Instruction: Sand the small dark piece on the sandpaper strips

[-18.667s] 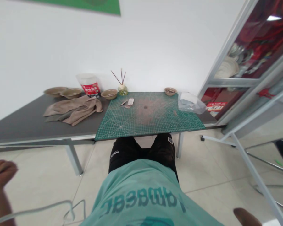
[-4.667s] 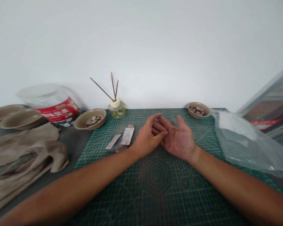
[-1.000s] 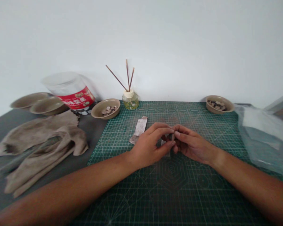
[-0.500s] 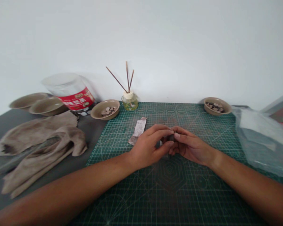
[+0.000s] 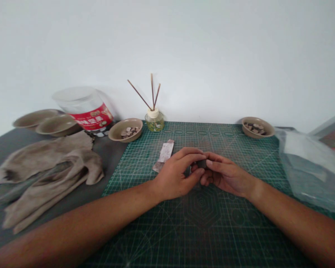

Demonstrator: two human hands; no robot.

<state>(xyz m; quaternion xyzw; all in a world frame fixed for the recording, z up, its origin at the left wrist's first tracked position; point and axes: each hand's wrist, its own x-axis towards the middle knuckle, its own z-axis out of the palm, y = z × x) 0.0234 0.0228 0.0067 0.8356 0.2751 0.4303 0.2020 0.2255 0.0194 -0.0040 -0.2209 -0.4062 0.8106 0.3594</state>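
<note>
Both hands meet over the middle of the green cutting mat (image 5: 240, 208). My left hand (image 5: 176, 175) and my right hand (image 5: 226, 175) pinch a small dark piece (image 5: 202, 163) between their fingertips; fingers hide most of it. Just left of my left hand lies a pale strip of sandpaper (image 5: 164, 154) on the mat. A tan bowl (image 5: 125, 130) with small brown pieces sits at the mat's back left corner. Another such bowl (image 5: 258, 127) stands at the back right.
A reed diffuser bottle (image 5: 154, 121) stands at the back edge. A clear tub with a red label (image 5: 83, 108) and two stacked tan bowls (image 5: 44, 123) are at the back left. A crumpled beige cloth (image 5: 50, 167) covers the left table. A clear plastic bag (image 5: 312, 163) lies right.
The hands have stayed together at the mat's centre, with only slight shifts of the fingers round the small dark piece. The view has drifted a little.
</note>
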